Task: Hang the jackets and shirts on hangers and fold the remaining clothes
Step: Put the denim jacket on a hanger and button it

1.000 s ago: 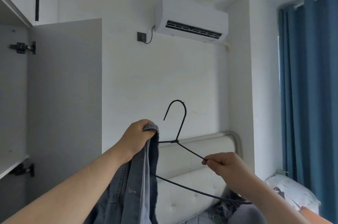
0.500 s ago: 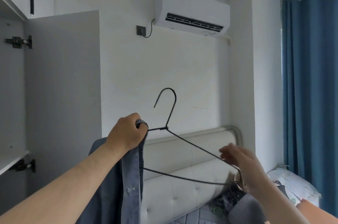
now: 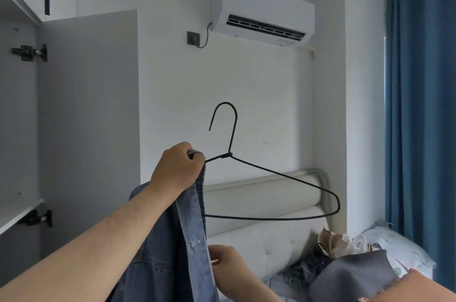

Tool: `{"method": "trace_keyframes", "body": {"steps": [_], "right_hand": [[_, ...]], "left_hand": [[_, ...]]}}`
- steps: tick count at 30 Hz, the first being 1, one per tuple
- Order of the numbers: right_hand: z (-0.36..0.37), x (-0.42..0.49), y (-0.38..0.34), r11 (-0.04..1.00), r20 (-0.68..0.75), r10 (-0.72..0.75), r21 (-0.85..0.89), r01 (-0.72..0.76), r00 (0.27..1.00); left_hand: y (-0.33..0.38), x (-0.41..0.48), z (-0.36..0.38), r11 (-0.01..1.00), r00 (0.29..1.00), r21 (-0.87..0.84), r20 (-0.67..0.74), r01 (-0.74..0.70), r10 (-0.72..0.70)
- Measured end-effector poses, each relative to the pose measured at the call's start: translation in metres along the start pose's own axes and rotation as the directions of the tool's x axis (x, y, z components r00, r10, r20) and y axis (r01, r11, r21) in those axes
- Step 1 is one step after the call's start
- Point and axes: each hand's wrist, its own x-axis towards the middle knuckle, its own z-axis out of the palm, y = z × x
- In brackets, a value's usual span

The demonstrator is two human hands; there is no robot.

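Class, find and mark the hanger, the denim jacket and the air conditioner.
hanger [image 3: 227, 155]: head view, twisted neck below the hook.
denim jacket [image 3: 192, 217]: head view, hanging front edge strip.
air conditioner [image 3: 261, 5]: head view, white front panel.

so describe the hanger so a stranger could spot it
Find the air conditioner on the white wall. Below it, over the headboard, the left hand holds up the hanger. It's the only thin black wire outline, hook on top.

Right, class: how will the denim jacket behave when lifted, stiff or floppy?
Probably floppy: the jacket hangs limp from the left hand. Likely heavyish, since its denim edge looks thick. The thin hanger may tip, loaded on one side only.
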Motion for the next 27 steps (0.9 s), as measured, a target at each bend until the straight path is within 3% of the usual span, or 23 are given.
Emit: {"method": "trace_keyframes", "body": {"steps": [3,7,12,16,18,20,21,24,27], "right_hand": [[-0.003,0.003,0.010,0.996,-0.021,0.043,-0.079,-0.044,0.999],[-0.016,0.004,0.013,0.996,-0.093,0.073,-0.043,-0.077,0.993],[-0.060,-0.005,0.003,0.997,-0.143,0.015,0.075,-0.005,0.990],[-0.098,-0.012,-0.010,0.978,-0.065,0.002,0.210,0.012,0.998],[-0.119,-0.018,-0.013,0.963,0.113,-0.033,0.270,0.002,0.993],[-0.132,-0.026,-0.018,0.994,0.268,-0.012,0.111,-0.019,0.963],[-0.133,-0.028,-0.020,1.000,0.280,0.011,-0.010,-0.009,0.960],[-0.129,-0.026,-0.019,0.951,0.182,0.035,-0.309,0.023,0.983],[-0.131,-0.029,-0.023,0.952,0.067,0.034,-0.307,-0.012,0.997]], "left_hand": [[-0.001,0.002,-0.007,0.999,1.000,-0.032,-0.013,0.007,-0.008],[-0.006,0.002,-0.014,0.998,1.000,-0.063,-0.017,0.004,-0.005],[-0.019,0.002,-0.022,0.999,1.000,-0.041,0.016,0.019,-0.018],[-0.027,-0.003,-0.024,0.998,0.996,-0.052,0.086,-0.027,0.031],[-0.027,-0.006,-0.028,0.992,0.988,-0.099,0.121,-0.080,0.092],[-0.023,-0.008,-0.033,0.984,0.983,-0.147,0.145,-0.096,0.117],[-0.018,-0.009,-0.034,0.981,0.980,-0.174,0.164,-0.086,0.115],[-0.006,-0.011,-0.034,0.980,0.971,-0.173,0.202,-0.096,0.130],[-0.005,-0.010,-0.036,0.977,0.951,-0.122,0.233,-0.177,0.202]]}}
